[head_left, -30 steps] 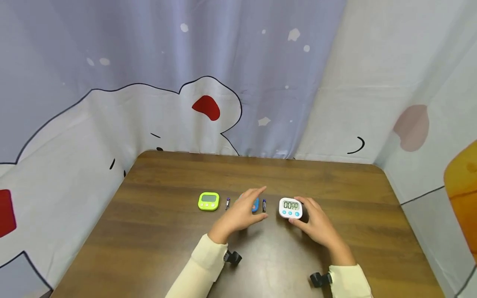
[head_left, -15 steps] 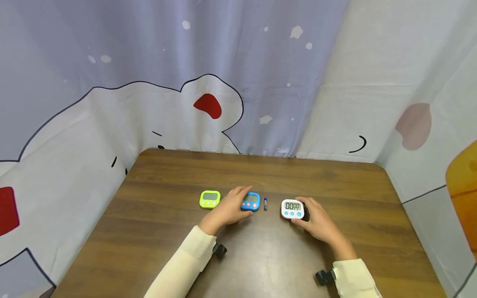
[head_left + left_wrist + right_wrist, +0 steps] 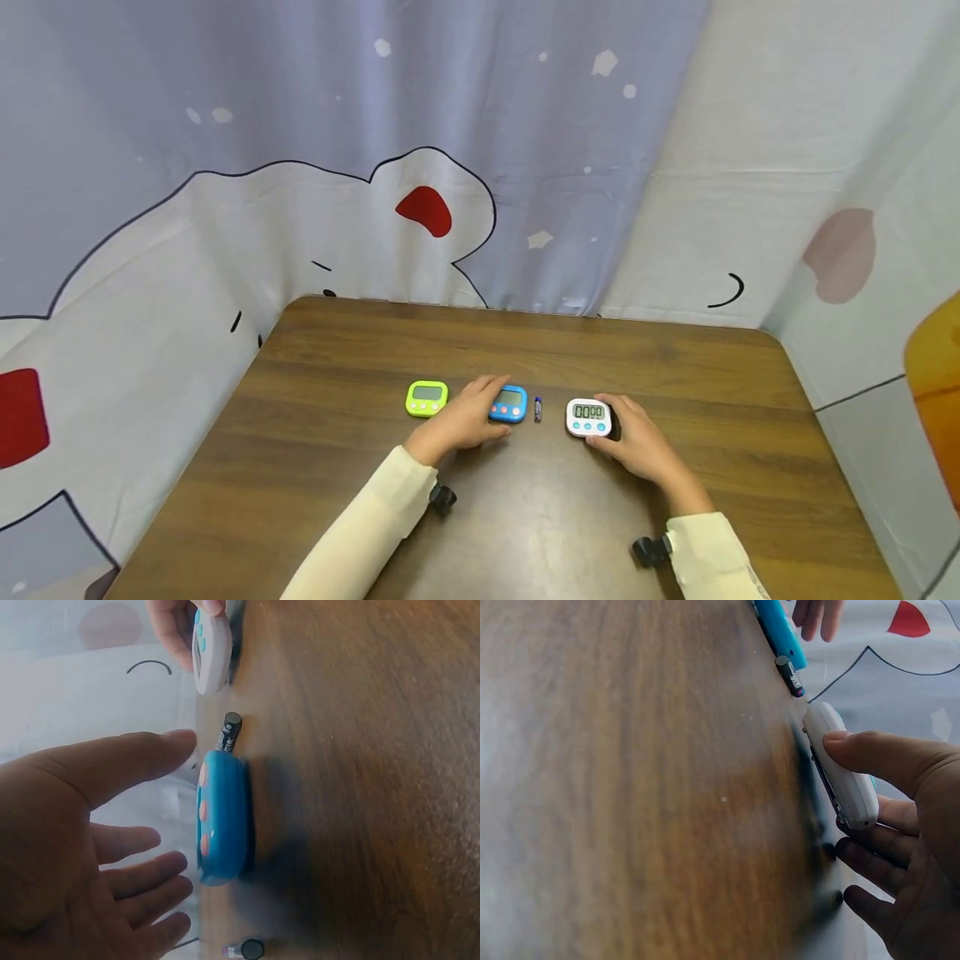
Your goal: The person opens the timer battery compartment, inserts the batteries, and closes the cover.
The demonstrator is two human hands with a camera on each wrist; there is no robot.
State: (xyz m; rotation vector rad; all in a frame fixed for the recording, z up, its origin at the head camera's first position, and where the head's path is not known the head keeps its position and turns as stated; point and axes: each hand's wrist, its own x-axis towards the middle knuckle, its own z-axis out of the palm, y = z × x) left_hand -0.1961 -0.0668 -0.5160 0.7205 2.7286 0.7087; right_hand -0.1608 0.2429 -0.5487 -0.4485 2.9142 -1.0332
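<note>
My left hand (image 3: pixel 459 419) hovers over the left side of a blue timer (image 3: pixel 513 403), thumb and fingers spread apart. In the left wrist view a gap shows between its fingertips and the timer's pink buttons. My right hand (image 3: pixel 643 443) pinches a white digital timer (image 3: pixel 588 419) by its right side, the thumb along the lower edge. The white timer's display reads 00 00, and in the right wrist view it sits close over the table. One small battery (image 3: pixel 537 409) lies between the blue and white timers. Another battery (image 3: pixel 244 949), seen in the left wrist view, is hidden from the head view.
A lime-green timer (image 3: pixel 427 399) with a blank display lies left of my left hand. Everything stands on a brown wooden table (image 3: pixel 375 333), bordered behind by a printed curtain (image 3: pixel 547 150).
My left hand has moved left, uncovering most of the blue timer and covering the left battery. The right hand keeps its grip on the white timer, nearly in place.
</note>
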